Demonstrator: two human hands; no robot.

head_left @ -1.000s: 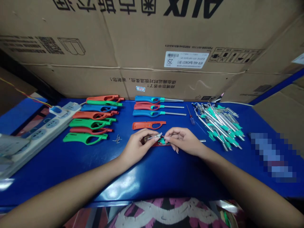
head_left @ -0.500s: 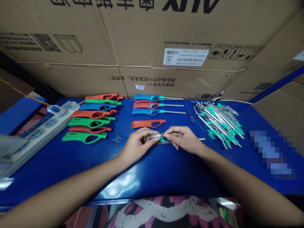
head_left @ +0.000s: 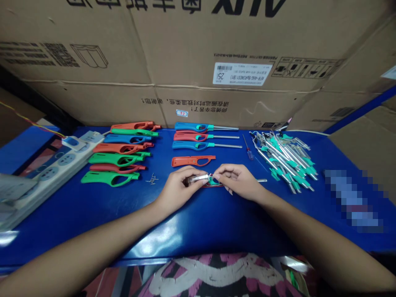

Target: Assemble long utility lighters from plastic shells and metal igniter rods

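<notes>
My left hand (head_left: 180, 186) pinches a small clear fuel tank (head_left: 198, 178) between thumb and fingers. Close beside its right end, my right hand (head_left: 236, 180) has thumb and forefinger pressed together at a teal part (head_left: 213, 180); what they grip is too small to make out. Beneath both hands lies a red lighter shell, mostly covered, and a metal tube (head_left: 262, 180) sticks out to the right of my right hand. An orange shell half (head_left: 193, 161) rests just behind my hands.
Several lighter shells (head_left: 107, 178) and small screws (head_left: 152, 179) lie left, near a power strip (head_left: 62, 165). Behind are three lighters (head_left: 188, 145). A screwdriver (head_left: 250, 154) and a pile of metal-tube parts (head_left: 283, 163) lie right. A cardboard box (head_left: 185, 53) stands at the back.
The clear tank in my left hand has turned slightly. Both hands otherwise stay in nearly the same place.
</notes>
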